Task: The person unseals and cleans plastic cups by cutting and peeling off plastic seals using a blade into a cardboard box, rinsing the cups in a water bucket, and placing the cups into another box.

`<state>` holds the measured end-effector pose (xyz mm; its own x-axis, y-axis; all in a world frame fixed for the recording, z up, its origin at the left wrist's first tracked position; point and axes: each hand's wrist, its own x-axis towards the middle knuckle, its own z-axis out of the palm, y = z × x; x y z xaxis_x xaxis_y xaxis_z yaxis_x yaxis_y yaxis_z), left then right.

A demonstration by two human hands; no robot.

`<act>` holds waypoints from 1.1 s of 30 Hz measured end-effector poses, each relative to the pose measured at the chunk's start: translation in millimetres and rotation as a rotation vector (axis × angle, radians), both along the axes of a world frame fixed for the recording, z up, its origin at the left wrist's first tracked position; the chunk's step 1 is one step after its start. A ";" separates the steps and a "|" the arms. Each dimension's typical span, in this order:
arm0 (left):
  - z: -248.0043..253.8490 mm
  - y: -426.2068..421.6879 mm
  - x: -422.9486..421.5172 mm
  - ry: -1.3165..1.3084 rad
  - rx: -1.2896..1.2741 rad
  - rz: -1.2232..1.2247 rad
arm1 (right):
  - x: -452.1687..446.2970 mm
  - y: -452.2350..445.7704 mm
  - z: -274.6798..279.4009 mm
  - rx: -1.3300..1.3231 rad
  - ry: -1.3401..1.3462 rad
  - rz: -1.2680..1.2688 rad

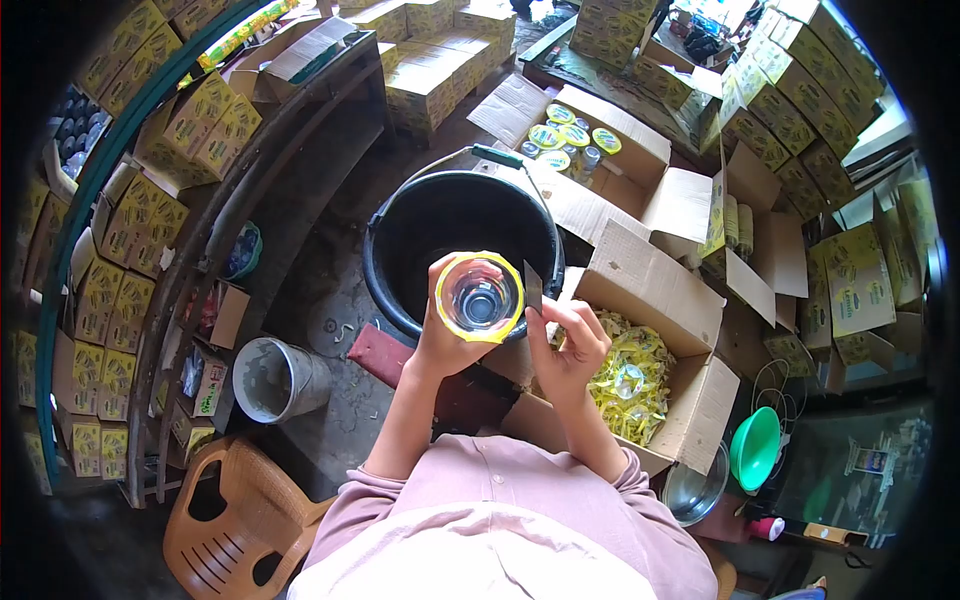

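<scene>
My left hand (437, 325) is closed around a clear plastic cup (478, 300) with a yellow ring at its rim, its open mouth towards me. Beside the cup's right edge, my right hand (572, 345) pinches a short flat blade (533, 287) between thumb and fingers. Whether the blade touches the rim I cannot tell. Below both hands stands a large black bucket (378, 290) with a raised handle. Right of my right hand, an open carton (650, 270) holds a heap of yellow strips (640, 370) with a clear plastic piece on top.
Another open carton (635, 125) holds several yellow-lidded cups (560, 135). A white bucket (285, 380) and a brown plastic chair (235, 520) stand at left. Stacked yellow boxes (430, 85) surround the area. A green bowl (755, 448) and a metal basin (697, 492) lie at lower right.
</scene>
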<state>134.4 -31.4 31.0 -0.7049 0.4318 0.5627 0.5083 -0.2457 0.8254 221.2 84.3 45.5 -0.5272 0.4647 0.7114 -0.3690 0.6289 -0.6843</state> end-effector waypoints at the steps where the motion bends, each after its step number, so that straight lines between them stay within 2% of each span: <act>1: 0.2 0.7 0.8 -0.001 0.003 0.012 | 0.8 -0.7 0.4 -0.001 0.000 -0.014; 10: -2.5 2.8 6.7 0.027 0.037 0.009 | 3.0 -7.2 3.2 0.025 0.014 -0.084; 21: -0.1 2.8 13.6 0.063 -0.052 0.063 | -0.6 -6.7 9.5 0.124 -0.005 -0.154; 27: 4.4 -0.6 14.6 0.041 -0.043 0.030 | 1.8 4.0 13.4 0.041 -0.018 -0.013; 33: 1.8 -0.6 14.1 -0.013 -0.011 0.016 | 9.8 -1.4 7.9 0.067 -0.016 -0.062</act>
